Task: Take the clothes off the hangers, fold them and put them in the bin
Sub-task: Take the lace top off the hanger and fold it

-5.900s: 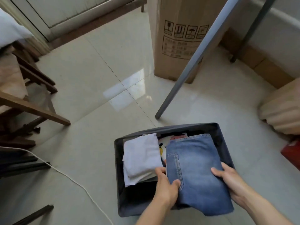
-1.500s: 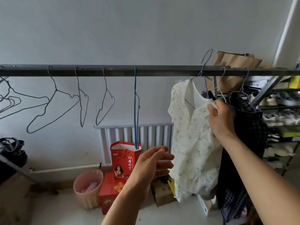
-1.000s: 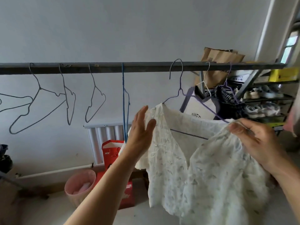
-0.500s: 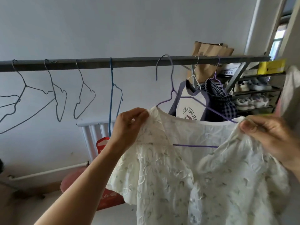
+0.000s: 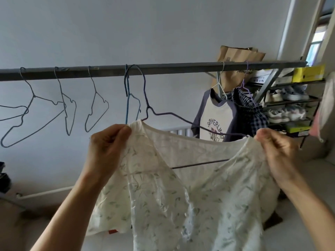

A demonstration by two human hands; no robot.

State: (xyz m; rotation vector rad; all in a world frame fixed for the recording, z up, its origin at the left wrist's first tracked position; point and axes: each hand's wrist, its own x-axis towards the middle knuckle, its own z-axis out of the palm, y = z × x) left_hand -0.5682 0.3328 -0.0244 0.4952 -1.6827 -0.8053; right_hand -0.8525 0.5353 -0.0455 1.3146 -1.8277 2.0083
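Blouse (image 5: 181, 196) on its hanger (image 5: 170, 113) has shifted left along the rail (image 5: 172, 69), clear of the T-shirt (image 5: 215, 116); left hand (image 5: 107, 147) and right hand (image 5: 279, 153) pinch its shoulder edges.

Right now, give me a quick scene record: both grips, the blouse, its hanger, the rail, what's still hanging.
left grip: pinches one blouse shoulder
right grip: pinches the other shoulder
blouse: white, leaf print, spread between the grips, still on its hanger
hanger: purple wire; bottom bar shows through the neckline; hook at the rail, hooked or not unclear
rail: dark bar, bare hangers at left
still hanging: T-shirt, checked garment
bin: not in view
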